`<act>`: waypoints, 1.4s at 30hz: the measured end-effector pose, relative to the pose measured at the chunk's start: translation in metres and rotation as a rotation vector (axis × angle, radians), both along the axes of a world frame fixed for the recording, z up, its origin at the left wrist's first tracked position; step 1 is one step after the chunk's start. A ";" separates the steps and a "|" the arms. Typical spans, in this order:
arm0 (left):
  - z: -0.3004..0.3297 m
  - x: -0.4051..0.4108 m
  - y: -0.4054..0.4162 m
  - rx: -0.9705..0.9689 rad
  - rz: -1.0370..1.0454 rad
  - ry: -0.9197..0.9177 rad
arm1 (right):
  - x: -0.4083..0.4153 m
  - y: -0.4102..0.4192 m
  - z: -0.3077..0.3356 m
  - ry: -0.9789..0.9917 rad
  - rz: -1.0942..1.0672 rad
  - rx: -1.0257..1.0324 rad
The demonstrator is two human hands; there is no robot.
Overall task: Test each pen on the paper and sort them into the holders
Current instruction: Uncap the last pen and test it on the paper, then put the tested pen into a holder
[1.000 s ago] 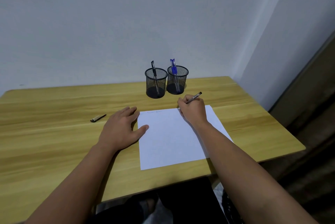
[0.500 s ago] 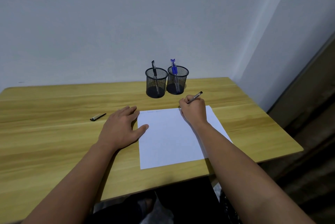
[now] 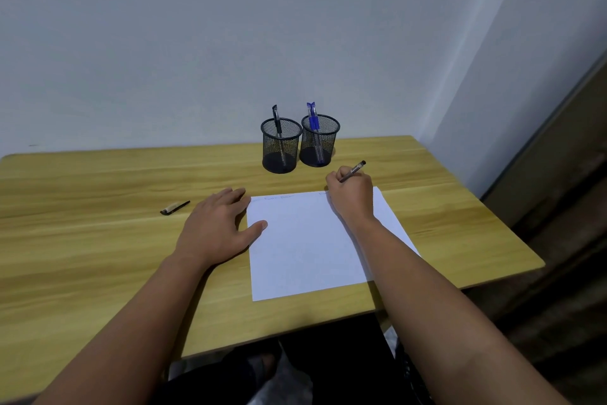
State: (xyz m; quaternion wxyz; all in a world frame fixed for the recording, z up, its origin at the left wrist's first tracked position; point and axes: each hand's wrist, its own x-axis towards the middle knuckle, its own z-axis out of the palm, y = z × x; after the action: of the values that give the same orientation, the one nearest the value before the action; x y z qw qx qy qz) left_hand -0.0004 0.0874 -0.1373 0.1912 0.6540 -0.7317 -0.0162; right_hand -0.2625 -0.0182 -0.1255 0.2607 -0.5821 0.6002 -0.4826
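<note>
A white sheet of paper (image 3: 305, 247) lies on the wooden desk (image 3: 98, 240), with faint scribbles along its top edge. My right hand (image 3: 351, 197) grips a dark pen (image 3: 353, 171) in a writing hold, its tip hidden behind my fingers at the paper's top right. My left hand (image 3: 218, 227) rests flat with fingers spread, its thumb on the paper's left edge. Two black mesh holders stand at the back: the left holder (image 3: 281, 150) has one black pen (image 3: 277, 119), the right holder (image 3: 319, 142) has blue pens (image 3: 312, 117).
A small dark pen cap (image 3: 174, 207) lies on the desk left of my left hand. The desk stands against a white wall, and its right edge drops off to a dark floor.
My right hand with the pen has shifted slightly to the right along the paper's top edge. My left hand has stayed in place.
</note>
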 end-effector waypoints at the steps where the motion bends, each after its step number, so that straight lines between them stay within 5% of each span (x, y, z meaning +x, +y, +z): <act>1: 0.000 0.000 0.000 0.000 0.002 0.004 | 0.000 0.000 0.000 -0.005 -0.004 0.005; 16: 0.001 0.000 0.001 -0.002 0.005 0.012 | 0.005 0.010 0.008 0.006 -0.057 0.004; 22: 0.007 -0.001 0.004 0.019 0.002 0.040 | -0.012 -0.002 0.034 -0.521 -0.221 0.121; 25: 0.012 -0.001 0.007 -0.059 0.018 0.172 | -0.024 0.000 0.056 -0.602 -0.262 0.037; 30: 0.028 0.040 0.013 -0.303 0.265 0.115 | -0.031 0.017 0.078 -0.594 -0.040 0.080; 35: 0.039 0.079 0.028 0.093 0.544 -0.004 | -0.014 0.027 0.079 -0.608 0.091 0.172; 42: 0.038 0.081 0.043 0.034 0.475 0.163 | 0.024 0.052 0.075 -0.507 0.358 0.277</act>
State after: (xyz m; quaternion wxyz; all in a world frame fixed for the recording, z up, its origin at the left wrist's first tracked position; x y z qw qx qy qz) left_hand 0.0803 0.1301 -0.0990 0.2370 0.8073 -0.5393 -0.0361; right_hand -0.2383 0.0342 -0.0506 0.5590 -0.4987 0.4644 -0.4724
